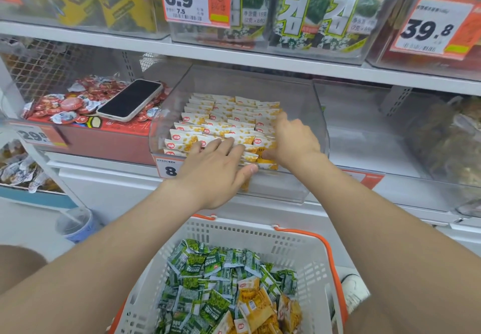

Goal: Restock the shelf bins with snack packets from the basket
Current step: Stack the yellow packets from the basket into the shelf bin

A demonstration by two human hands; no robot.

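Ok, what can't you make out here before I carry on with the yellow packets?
Head view only.
Front rows of the yellow packets: under the left hand and right hand.
The price tag on the clear bin: left hand covers all but an 8.
Right hand's grip: curled into the packets, unclear.
Near end of the basket: cut off by the bottom edge.
Far right, brown goods: blurred.

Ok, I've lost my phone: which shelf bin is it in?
The bin of red packets, beside the clear bin of yellow packets: the phone lies on top of the red ones.
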